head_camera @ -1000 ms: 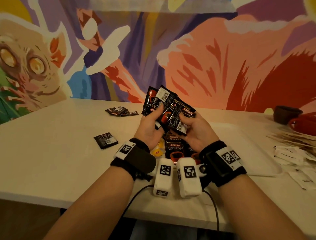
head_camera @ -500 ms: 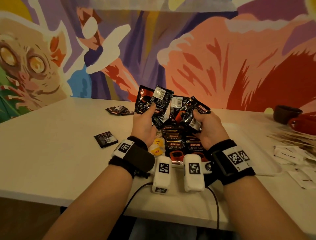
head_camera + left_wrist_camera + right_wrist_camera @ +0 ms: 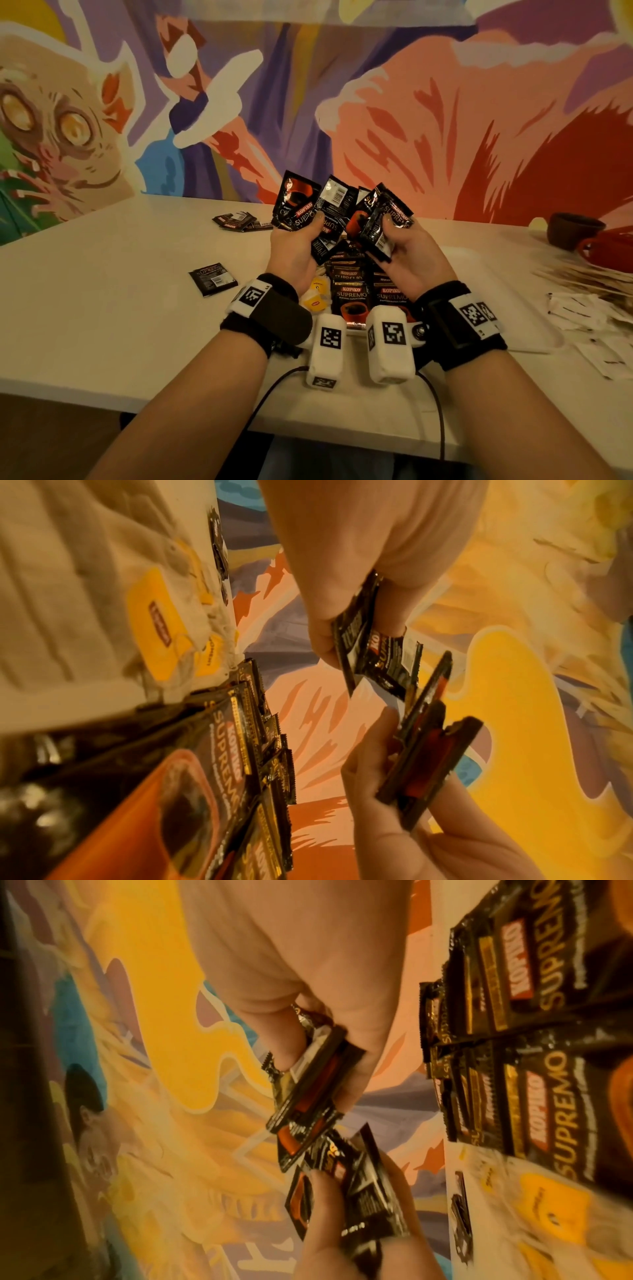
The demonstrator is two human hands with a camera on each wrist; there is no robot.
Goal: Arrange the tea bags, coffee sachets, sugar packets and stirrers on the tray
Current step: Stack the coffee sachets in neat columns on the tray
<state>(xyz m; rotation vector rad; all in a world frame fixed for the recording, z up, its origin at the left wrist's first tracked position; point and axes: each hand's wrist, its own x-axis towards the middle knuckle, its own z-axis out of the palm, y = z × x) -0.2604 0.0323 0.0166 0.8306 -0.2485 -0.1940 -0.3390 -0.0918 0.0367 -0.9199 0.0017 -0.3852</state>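
Both hands are raised above the white tray [image 3: 496,291]. My left hand [image 3: 291,246] grips a fan of black coffee sachets [image 3: 301,209], thumb on their front. To its right, my right hand [image 3: 407,253] pinches a smaller bunch of sachets [image 3: 383,219]. The left wrist view shows the left hand's sachets [image 3: 373,656] above the right hand's bunch [image 3: 428,750]. Under the hands, two rows of coffee sachets [image 3: 349,294] lie overlapping on the tray. Tea bags with yellow tags [image 3: 313,301] sit on the tray just left of them.
One loose sachet [image 3: 214,279] lies on the table to the left, and a small pile of sachets [image 3: 236,221] lies farther back. At the right are wooden stirrers [image 3: 582,274], white sugar packets [image 3: 582,308], a brown cup [image 3: 572,233] and a red cup [image 3: 613,246].
The hands held one bundle of sachets together a second ago. They have drawn apart, and each now holds its own share.
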